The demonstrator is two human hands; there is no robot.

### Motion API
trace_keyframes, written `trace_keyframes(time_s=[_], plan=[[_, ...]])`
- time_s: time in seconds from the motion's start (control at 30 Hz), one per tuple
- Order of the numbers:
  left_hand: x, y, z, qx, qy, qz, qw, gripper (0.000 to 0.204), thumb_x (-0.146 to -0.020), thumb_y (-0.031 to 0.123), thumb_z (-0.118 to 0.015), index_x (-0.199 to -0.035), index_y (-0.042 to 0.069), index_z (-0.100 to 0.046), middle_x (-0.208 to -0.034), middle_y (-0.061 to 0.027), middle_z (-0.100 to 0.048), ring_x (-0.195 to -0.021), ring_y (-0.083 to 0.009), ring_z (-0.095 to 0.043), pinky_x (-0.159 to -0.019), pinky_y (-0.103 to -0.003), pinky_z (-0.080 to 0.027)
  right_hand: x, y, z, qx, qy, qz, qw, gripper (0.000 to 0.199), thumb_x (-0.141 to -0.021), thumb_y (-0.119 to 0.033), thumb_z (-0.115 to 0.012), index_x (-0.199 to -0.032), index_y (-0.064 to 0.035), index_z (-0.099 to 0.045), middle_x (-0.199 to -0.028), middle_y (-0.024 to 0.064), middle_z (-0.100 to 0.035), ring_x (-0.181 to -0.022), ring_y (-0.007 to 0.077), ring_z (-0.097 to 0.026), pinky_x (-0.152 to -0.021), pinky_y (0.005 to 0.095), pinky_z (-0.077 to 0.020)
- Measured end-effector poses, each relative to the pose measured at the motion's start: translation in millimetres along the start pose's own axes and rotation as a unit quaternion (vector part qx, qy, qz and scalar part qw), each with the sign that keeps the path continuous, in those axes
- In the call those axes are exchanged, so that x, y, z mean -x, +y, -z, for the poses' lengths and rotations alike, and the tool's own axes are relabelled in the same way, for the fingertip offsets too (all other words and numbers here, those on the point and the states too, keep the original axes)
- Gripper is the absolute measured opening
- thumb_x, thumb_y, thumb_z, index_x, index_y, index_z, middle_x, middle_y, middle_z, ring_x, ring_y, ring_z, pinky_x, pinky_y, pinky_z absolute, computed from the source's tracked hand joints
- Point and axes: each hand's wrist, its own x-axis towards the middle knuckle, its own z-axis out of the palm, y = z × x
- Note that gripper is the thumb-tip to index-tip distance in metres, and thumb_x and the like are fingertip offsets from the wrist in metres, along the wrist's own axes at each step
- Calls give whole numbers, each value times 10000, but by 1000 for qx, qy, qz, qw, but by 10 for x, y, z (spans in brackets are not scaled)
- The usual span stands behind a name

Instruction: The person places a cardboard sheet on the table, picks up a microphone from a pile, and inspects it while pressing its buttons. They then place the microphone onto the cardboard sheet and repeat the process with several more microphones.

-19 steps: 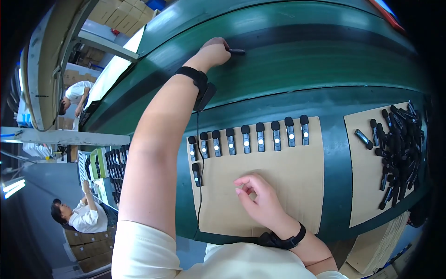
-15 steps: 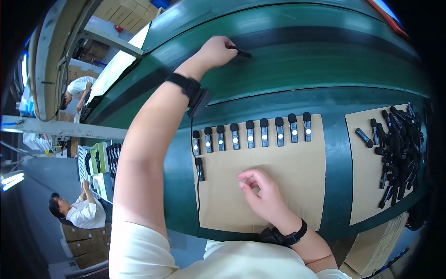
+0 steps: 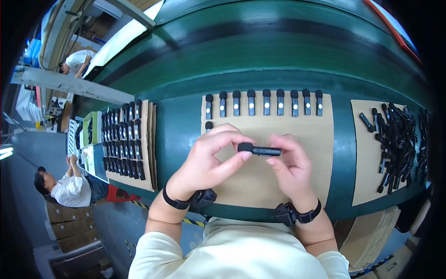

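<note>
A small black wireless microphone (image 3: 265,151) with a foam tip lies sideways between my two hands, above a cardboard sheet (image 3: 297,186). My left hand (image 3: 209,158) pinches it at the foam end. At the other end, the thumb and fingers of my right hand (image 3: 293,167) close around the body. Along the sheet's far edge stands a row of several similar microphones (image 3: 266,102), foam ends away from me, each with a pale round spot. Another microphone (image 3: 209,126) sits below the row's left end, partly hidden by my left hand.
To the right, a second cardboard sheet (image 3: 364,186) bears a jumbled pile of microphones (image 3: 395,139). Stacked cardboard at left carries neat rows of microphones (image 3: 121,144). Beyond runs a green surface (image 3: 278,51). Two people (image 3: 72,188) are at the left.
My left hand has come back from the far green surface, where it held a dark slim thing. Both hands now meet at the microphone over the sheet. The view has shifted.
</note>
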Motion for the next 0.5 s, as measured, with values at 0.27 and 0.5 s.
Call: trace_keyframes(time_s=[0.27, 0.5], plan=[[339, -117, -165, 19, 75, -54, 996, 285, -763, 43, -751, -1015, -44, -648, -993, -152, -668, -903, -240, -618, -821, -337, -479, 2, -62, 29, 119, -96, 95, 984, 272, -765, -6, -765, -1026, -11, -687, -906, 90, -633, -803, 183, -594, -677, 283, -479], [359, -315, -277, 83, 129, -102, 983, 316, -730, 21, -774, -1024, -5, -662, -895, -113, -669, -798, -225, -634, -711, -322, -503, 14, -53, 20, 162, -124, 130, 970, 279, -760, 9, -763, -1023, -4, -674, -906, 97, -624, -779, 192, -593, -673, 283, -479]])
